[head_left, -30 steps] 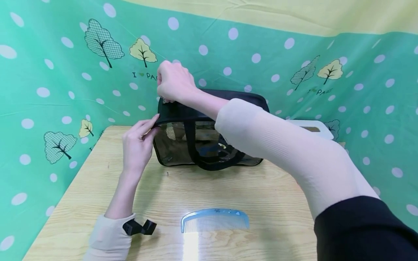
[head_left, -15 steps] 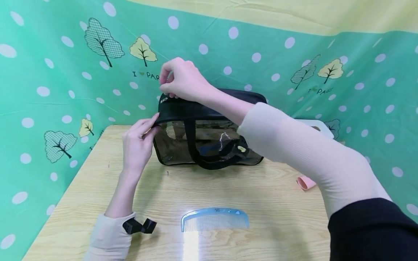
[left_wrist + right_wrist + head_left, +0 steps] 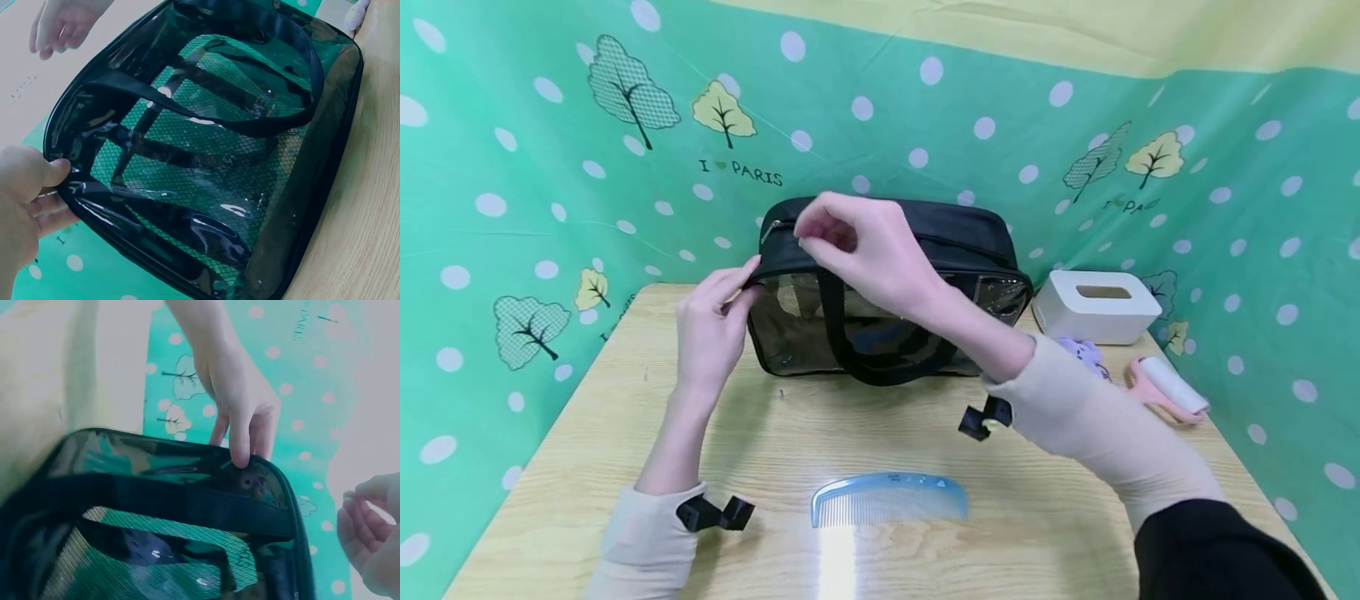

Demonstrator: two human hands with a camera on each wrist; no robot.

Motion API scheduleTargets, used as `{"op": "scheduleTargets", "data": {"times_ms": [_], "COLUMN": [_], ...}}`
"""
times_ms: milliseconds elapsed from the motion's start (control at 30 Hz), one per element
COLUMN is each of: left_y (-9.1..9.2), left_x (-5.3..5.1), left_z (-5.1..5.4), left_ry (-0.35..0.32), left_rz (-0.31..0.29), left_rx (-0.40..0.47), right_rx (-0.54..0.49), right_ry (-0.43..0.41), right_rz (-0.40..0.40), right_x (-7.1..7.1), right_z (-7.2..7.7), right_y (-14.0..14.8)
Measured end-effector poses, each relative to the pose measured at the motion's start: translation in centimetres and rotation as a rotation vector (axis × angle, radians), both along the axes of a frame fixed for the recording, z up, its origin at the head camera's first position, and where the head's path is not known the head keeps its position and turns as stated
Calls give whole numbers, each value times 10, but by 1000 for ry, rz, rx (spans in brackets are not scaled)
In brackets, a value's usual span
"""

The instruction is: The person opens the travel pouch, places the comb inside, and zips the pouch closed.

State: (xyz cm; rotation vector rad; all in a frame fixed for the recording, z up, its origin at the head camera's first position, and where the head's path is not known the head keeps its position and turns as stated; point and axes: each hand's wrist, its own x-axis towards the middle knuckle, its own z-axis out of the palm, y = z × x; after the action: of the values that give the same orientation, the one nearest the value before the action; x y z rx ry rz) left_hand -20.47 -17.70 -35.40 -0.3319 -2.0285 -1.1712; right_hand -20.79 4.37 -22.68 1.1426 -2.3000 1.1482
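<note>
A black toiletry bag (image 3: 790, 333) with see-through smoky sides stands at the back of the table, its strap handle (image 3: 880, 372) hanging down the front. My left hand (image 3: 711, 329) pinches the bag's upper left corner between thumb and fingers; the left wrist view shows the thumb (image 3: 57, 172) on the clear front panel. A zipper (image 3: 772, 227) runs along the black top, its metal end near that corner. My right hand (image 3: 880, 250) is in front of the bag's top with fingers loosely bent and holding nothing. In the right wrist view the right hand (image 3: 375, 537) is apart from the bag.
A blue comb (image 3: 891, 500) lies near the table's front. To the right are a white tissue box (image 3: 1097, 308), a small purple item (image 3: 1084, 354) and a pink-handled lint roller (image 3: 1168, 390). A polka-dot curtain (image 3: 880, 100) closes off the back and sides.
My right hand has come away from the zipper end, moving right and down towards me. The lint roller and purple item now show past the right arm. My left hand keeps its pinch.
</note>
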Motion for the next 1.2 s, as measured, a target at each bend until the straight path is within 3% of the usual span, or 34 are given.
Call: {"op": "scheduleTargets", "data": {"times_ms": [167,333,633,767,967,1200], "left_y": [1,2,-2,-3,3,9], "left_x": [0,-2,-3,-3,-7,-12], "left_z": [0,2,4,6,15,28], "left_ry": [-22,-56,-91,-68,9,-13], "left_rz": [-13,-50,-66,-72,-105,-82], "left_rx": [10,21,36,38,26,47], "right_rx": [-130,-178,-126,-79,-9,89], "right_ry": [64,34,-117,-176,-195,-275], "right_rz": [0,20,68,87,129,138], "right_x": [16,29,47,52,60,69], "right_z": [-27,-61,-109,-125,-146,-167], "right_y": [19,34,57,64,71,77]}}
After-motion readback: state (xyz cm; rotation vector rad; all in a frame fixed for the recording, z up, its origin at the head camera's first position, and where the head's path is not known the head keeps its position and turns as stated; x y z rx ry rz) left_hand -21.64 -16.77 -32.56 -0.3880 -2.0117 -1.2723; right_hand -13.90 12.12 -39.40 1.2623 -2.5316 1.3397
